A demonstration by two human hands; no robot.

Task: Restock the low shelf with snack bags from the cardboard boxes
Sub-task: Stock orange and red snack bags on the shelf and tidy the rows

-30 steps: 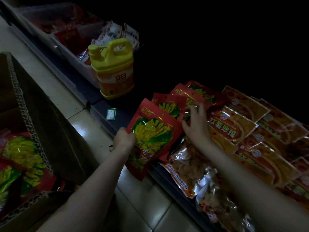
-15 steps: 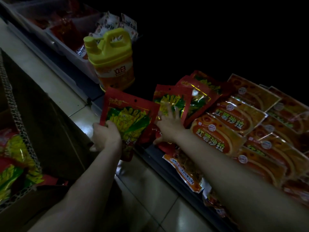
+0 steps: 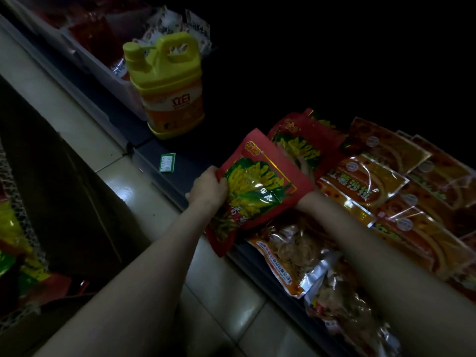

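Dim light. Left hand (image 3: pixel 209 189) grips the left edge of a red snack bag (image 3: pixel 257 186) (yellow-green print), fingers curled round it, bag tilted over the front lip of the low shelf (image 3: pixel 157 161). Right hand mostly hidden behind that bag; only the wrist shows, so its grip cannot be told. Cardboard box (image 3: pixel 64 191) stands left, on the floor.

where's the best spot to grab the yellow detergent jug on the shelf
By the moulded loop handle at the top of the yellow detergent jug, coming from above. It stands upright with the handle opening clear, beside the capped spout, and the body looks too wide for one hand.
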